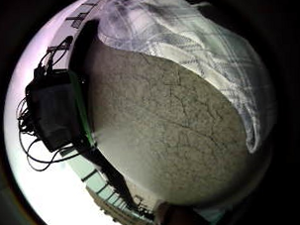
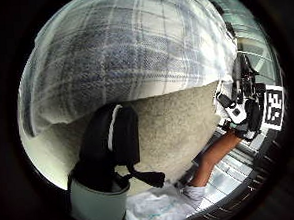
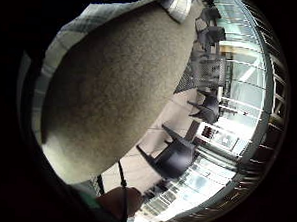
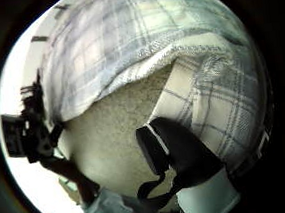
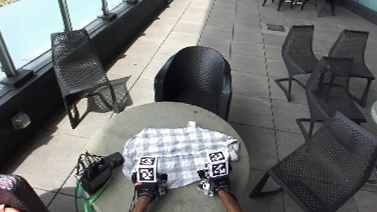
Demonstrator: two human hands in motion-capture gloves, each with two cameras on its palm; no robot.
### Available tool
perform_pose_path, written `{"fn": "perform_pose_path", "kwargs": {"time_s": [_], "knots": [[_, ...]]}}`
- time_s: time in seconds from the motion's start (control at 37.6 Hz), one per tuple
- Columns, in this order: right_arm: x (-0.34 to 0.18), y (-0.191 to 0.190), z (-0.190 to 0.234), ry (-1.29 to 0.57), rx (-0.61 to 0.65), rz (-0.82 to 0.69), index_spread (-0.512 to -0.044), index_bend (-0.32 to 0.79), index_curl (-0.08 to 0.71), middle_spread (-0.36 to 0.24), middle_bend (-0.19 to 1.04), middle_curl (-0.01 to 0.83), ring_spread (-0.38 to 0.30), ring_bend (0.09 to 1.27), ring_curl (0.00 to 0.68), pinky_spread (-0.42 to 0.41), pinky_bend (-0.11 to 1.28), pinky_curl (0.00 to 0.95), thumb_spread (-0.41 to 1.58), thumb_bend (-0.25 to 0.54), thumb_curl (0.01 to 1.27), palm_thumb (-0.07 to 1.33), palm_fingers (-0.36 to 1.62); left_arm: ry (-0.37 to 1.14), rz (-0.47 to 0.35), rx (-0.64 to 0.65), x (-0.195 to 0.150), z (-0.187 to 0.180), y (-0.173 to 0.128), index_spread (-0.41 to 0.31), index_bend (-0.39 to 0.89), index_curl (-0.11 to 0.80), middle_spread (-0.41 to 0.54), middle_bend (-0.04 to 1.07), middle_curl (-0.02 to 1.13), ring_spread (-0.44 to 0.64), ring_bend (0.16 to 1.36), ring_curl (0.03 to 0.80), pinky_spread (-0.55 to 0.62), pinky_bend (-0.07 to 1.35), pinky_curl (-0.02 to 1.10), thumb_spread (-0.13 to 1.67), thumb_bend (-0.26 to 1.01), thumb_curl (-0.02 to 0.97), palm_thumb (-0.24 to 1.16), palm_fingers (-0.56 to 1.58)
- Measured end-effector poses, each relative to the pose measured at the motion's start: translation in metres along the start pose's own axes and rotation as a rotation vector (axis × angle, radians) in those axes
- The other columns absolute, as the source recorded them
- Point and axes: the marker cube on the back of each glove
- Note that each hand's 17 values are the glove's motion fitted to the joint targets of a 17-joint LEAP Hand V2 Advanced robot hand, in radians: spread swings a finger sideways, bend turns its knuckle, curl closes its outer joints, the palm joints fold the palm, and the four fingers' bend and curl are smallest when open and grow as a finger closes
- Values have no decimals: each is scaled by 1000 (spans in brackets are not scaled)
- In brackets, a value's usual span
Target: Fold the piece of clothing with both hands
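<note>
Outdoors on a paved terrace, a round stone-grey table (image 5: 174, 120) carries the plaid garment (image 5: 178, 153), which lies near its middle, reaching toward the near edge. The cloth is spread in a rough rectangle with a rumpled far-right corner; it may already be doubled once, but no neat, compact fold shows, so I judge the folding to be at an early stage with most of it left.

Both gloved hands sit at the garment's near hem. The left hand (image 5: 147, 185) is at the near-left corner and the right hand (image 5: 213, 182) at the near-right corner. Its palm view shows the right thumb (image 4: 179, 156) lying on a turned-up flap of cloth, so that hand seems to pinch the hem. Whether the left fingers are closed on the cloth I cannot tell.

A small black device (image 5: 97, 170) with cables rests on the table's near-left part. Black wicker chairs (image 5: 197, 79) stand around. No containers are visible.
</note>
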Motion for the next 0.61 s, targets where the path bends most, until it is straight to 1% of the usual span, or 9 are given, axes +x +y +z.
{"fn": "perform_pose_path", "kwargs": {"time_s": [0.13,0.24,0.32,0.35,0.4,0.45,0.5,0.56,0.61], "knots": [[6,-8,6,-52,-2,20,-414,94,192,-30,181,289,167,368,237,256,596,351,1049,16,254,345,15,-16,-7,49,1,1,-2,-95,211,246,86,184,291,331,646,256,434,448,317,1105,-15,265,239,87],[10,-18,3,-42,140,29,-415,173,213,-89,204,297,68,431,249,203,584,337,1146,80,268,473,256,0,63,82,13,-4,5,-116,261,285,28,192,298,253,618,245,372,461,318,1170,4,270,278,313],[7,-19,4,-56,205,3,-416,236,252,-133,211,308,14,419,252,167,535,328,1202,113,275,544,365,-144,-70,271,4,-15,-4,-141,270,306,-29,184,302,146,625,248,282,472,323,1214,25,278,330,493],[6,-19,3,-62,225,-3,-414,281,269,-154,232,317,-18,419,255,142,505,322,1224,142,284,594,471,-182,-106,325,0,-16,-8,-151,277,314,-49,185,304,107,625,250,247,469,323,1226,41,285,364,550],[11,-24,-5,-28,354,9,-411,286,282,-176,232,322,-53,410,256,120,482,319,1247,158,288,632,522,-204,-130,387,-4,-11,-26,-164,274,327,-78,186,317,63,619,260,199,470,335,1241,46,289,387,595],[22,-39,-25,51,619,30,-401,324,300,-200,241,328,-107,417,257,78,444,304,1257,199,305,717,677,-189,-117,426,-9,5,-55,-193,270,334,-126,170,310,-20,616,259,92,509,343,1246,66,302,439,767],[28,-48,-39,95,805,21,-385,309,302,-217,279,344,-165,464,269,7,438,297,1259,236,324,798,938,-165,-93,444,-12,16,-72,-230,285,347,-173,196,318,-111,601,259,-21,518,343,1240,68,308,466,964],[29,-47,-40,93,818,-19,-373,261,305,-229,284,352,-201,499,285,-45,432,298,1256,244,330,831,1057,-145,-72,430,-12,18,-68,-250,252,351,-211,221,338,-172,591,268,-92,501,347,1243,72,309,491,1045],[29,-46,-33,82,741,-76,-362,227,321,-239,296,366,-224,518,308,-89,429,312,1247,246,333,857,1134,-133,-51,395,-12,17,-57,-267,219,356,-244,255,365,-229,583,285,-152,488,358,1242,74,311,513,1116]]}}
